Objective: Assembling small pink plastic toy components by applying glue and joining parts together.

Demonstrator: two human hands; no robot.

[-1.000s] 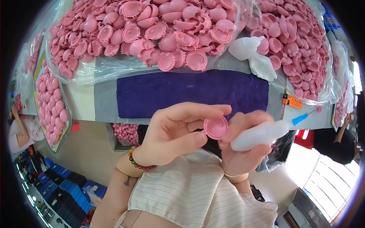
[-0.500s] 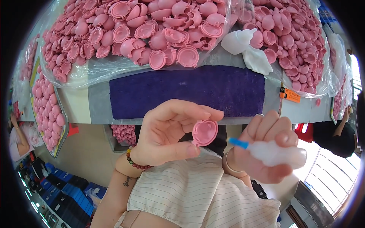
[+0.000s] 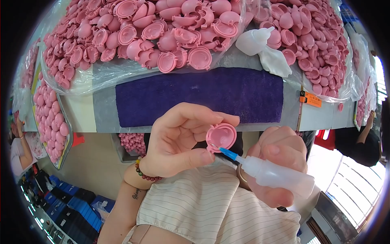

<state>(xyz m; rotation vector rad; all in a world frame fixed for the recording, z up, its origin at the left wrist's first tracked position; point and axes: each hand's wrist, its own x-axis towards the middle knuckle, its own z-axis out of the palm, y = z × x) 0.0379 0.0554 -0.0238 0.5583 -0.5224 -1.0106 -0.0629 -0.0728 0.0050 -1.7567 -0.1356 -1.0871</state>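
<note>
Along the near edge of the grey-and-cream table (image 3: 79, 112) lies a purple cloth (image 3: 199, 93); toward the far edge spreads clear plastic sheeting (image 3: 106, 79) heaped with pink shells (image 3: 167, 61); an orange-and-black object (image 3: 312, 99) lies nearer the right end

Hollow pink shell (image 3: 223, 135), blue-tipped white bottle (image 3: 280, 176) slanted toward it

I see beige floor (image 3: 101, 156) at left, below grey-and-white worktable (image 3: 79, 116). Blue and black crates (image 3: 75, 203) stacked lower left; small bright lights (image 3: 38, 222) along rim there. At far right I get big window (image 3: 357, 185), glaring white, thin dark bars.
</note>
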